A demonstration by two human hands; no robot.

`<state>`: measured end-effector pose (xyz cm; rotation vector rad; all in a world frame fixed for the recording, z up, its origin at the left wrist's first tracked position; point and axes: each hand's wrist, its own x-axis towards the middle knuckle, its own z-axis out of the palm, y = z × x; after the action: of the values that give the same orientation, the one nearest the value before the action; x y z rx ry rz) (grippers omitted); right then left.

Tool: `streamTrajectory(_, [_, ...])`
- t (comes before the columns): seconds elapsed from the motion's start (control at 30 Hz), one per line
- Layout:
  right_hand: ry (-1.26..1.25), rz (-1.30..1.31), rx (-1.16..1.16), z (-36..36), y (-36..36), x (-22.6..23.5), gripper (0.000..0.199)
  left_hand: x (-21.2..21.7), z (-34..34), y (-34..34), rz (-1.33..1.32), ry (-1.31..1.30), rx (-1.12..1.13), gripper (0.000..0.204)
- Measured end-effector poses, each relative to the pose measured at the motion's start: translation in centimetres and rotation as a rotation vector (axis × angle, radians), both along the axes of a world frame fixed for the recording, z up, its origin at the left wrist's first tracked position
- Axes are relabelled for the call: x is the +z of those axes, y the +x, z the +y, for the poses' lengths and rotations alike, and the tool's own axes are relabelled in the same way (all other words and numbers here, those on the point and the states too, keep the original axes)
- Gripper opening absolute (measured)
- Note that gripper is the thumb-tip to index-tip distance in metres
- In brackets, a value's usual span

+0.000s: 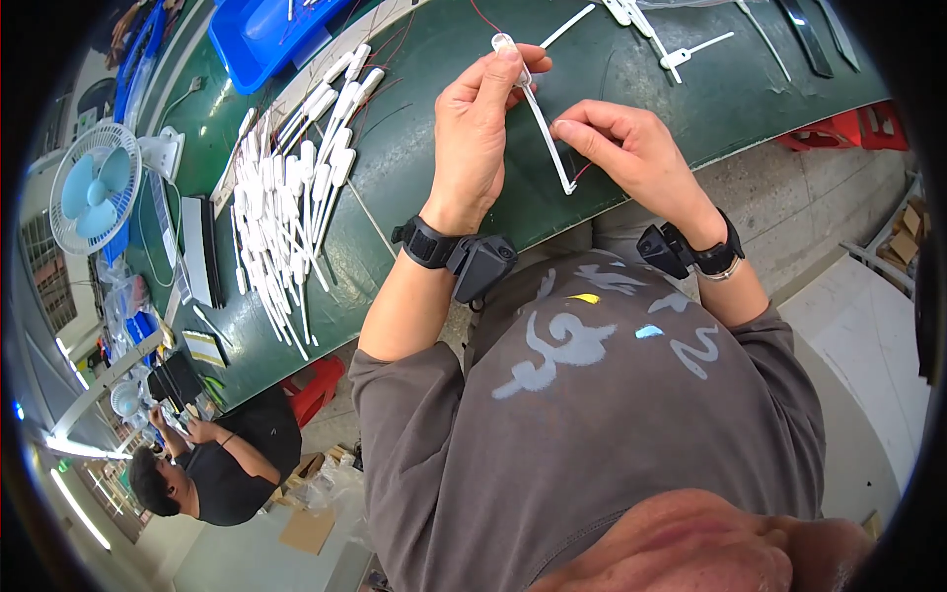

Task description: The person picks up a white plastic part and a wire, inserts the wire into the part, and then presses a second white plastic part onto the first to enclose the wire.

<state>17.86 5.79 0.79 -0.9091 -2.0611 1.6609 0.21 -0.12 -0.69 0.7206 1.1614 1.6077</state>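
- Left hand (pixel 475 128): grip closed round the upper end of a long thin white plastic strip with a rounded head (pixel 538 113); thumb and fingertips pinch it just below the head, and the strip is held above the worktop, slanting down to the right.
- Right hand (pixel 631 148): fingers pinched narrow at the lower part of the same strip, where a thin red wire (pixel 582 171) meets it. Exactly what the fingertips press cannot be told.
- Strip sits between both hands, over the near edge of the dark green worktop (pixel 444 187), in front of the person's chest.
- Each wrist carries a black band with a small black device (pixel 481 264).
- Left of the hands: a large heap of similar white plastic strips (pixel 286 197) lying on the worktop, red wires trailing among them.
- Far left: blue plastic tray (pixel 261 35); further left, a small white desk fan (pixel 94 187).
- Far right on the worktop: a few loose white strips (pixel 681 54).
- Lower left, well apart: another person in a black shirt (pixel 212 469) at the same worktop.
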Motion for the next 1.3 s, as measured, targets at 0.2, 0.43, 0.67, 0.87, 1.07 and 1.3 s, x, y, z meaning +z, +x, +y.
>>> streamTrajectory(0.2, [0.007,-0.101,0.026,-0.4,-0.2,-0.2,0.026,0.0,0.1,0.2,0.068,0.039,0.055,0.032])
streamTrajectory(0.43, [-0.018,-0.085,0.052,-0.5,-0.4,-0.4,0.026,0.1,0.0,0.3,0.058,0.003,0.037,0.033])
streamTrajectory(0.67, [-0.126,-0.157,0.105,-0.4,-0.6,-0.1,0.026,0.3,-0.1,0.4,0.057,-0.015,0.033,0.038])
streamTrajectory(0.87, [-0.108,-0.148,0.086,-0.1,-0.3,-0.4,0.026,1.1,-0.1,0.4,0.029,-0.051,0.004,0.041])
streamTrajectory(1.07, [-0.099,-0.098,0.074,0.0,-0.3,-0.6,0.027,0.9,-0.3,0.3,0.034,-0.070,-0.031,0.040])
streamTrajectory(1.3, [-0.097,-0.088,0.049,0.1,-0.4,-0.6,0.026,0.1,-1.4,-0.2,0.216,-0.216,-0.150,0.034])
